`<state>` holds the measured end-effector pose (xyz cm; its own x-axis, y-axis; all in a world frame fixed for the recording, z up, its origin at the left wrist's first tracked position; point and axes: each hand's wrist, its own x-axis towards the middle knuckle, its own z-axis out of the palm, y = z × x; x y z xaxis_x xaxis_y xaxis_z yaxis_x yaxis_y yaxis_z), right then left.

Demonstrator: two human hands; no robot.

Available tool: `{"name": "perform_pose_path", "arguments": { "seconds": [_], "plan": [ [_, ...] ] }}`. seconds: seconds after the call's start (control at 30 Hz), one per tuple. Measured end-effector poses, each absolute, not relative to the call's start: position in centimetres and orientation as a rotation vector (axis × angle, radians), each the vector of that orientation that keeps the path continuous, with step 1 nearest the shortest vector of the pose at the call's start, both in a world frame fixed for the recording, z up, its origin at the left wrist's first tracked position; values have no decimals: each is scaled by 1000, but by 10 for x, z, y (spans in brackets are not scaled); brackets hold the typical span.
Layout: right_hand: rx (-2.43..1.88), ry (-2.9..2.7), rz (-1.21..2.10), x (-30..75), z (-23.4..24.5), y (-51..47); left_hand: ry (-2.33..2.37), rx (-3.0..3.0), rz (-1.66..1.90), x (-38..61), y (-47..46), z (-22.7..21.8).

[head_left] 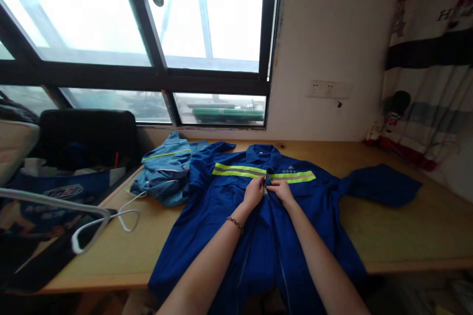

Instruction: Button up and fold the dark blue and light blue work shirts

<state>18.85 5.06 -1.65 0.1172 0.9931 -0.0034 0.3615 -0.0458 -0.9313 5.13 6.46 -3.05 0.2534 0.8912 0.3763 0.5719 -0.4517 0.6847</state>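
Note:
A dark blue work jacket (314,216) lies front up on the wooden table, its collar toward the wall and its lower part hanging over the near edge. Yellow-and-grey reflective bands cross its chest. Both of my hands meet at its front opening, just below the bands. My left hand (254,192) is closed on the left front edge, with a bracelet on that wrist. Beside it my right hand (281,192) pinches the other front edge. Below them the two zipper sides hang apart. My fingers hide the exact spot they grip.
A pile of folded light blue clothing (166,170) sits at the back left of the table (406,236). A white cable (129,214) trails beside it. Left of the table are a black chair (88,133) and a printed bag (62,202). A curtain (424,69) hangs at the right.

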Motion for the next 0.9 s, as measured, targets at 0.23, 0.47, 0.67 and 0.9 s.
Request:
{"name": "perform_pose_path", "arguments": {
  "seconds": [0.23, 0.47, 0.67, 0.9],
  "plan": [
    [-1340, -897, 1107, 187, -21, 56, 1350, 1873, 1265, 51, 74, -32],
    [-1138, -406, 1302, 188, -23, 60, 1302, 1657, 1275, 46, 80, -29],
    [-1127, -452, 1364, 190, -19, 60, 1112, 1237, 1241, 39, 85, -28],
    [-1059, -604, 1489, 186, -15, 53, 894, 807, 1137, 30, 84, -24]
  ]
}}
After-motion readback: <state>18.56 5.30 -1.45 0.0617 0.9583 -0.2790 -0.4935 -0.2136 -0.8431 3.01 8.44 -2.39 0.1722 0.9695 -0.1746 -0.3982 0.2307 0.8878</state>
